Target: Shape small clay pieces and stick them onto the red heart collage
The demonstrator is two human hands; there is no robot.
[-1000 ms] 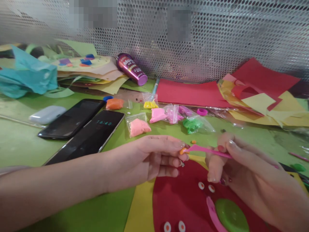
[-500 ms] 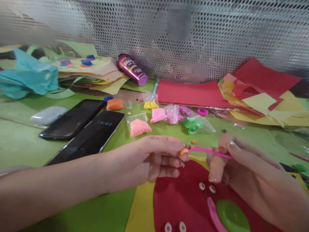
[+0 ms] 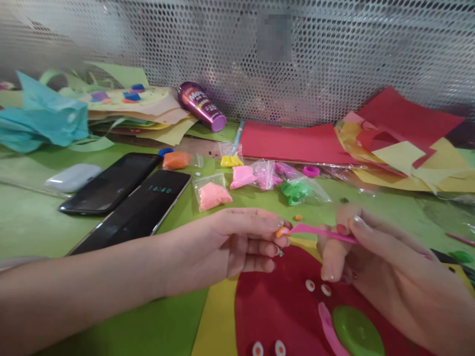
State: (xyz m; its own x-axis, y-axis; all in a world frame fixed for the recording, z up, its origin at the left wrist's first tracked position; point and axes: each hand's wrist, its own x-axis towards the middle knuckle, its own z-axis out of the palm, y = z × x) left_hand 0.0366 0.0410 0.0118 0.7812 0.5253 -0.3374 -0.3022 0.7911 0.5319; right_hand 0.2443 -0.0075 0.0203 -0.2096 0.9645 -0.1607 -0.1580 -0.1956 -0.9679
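Between the thumb and fingers of my left hand (image 3: pixel 248 242) is a small orange and pink piece of modelling clay (image 3: pixel 283 231). My right hand (image 3: pixel 386 267) pinches a flat pink plastic modelling tool (image 3: pixel 322 232), whose wide tip meets or nearly meets the clay. Beneath both hands lies a dark red paper shape (image 3: pixel 282 306) on yellow paper (image 3: pixel 213 316). White eyes with orange centres (image 3: pixel 310 285), a pink clay strip (image 3: pixel 327 326) and a round green lid-like disc (image 3: pixel 356 330) rest on the red shape. A tiny orange clay bit (image 3: pixel 298 217) sits just beyond my left fingertips.
Bags of coloured clay (image 3: pixel 213 194) lie beyond my hands. Two phones (image 3: pixel 137 212) and a white case (image 3: pixel 73 177) are at left. A purple cup (image 3: pixel 202 106) lies tipped against the perforated metal panel (image 3: pixel 222 54). Red sheets (image 3: pixel 293 143) and paper scraps (image 3: pixel 404 153) sit behind.
Almost nothing differs. The view has shifted very slightly; both hands keep the same hold on the clay and the pink tool.
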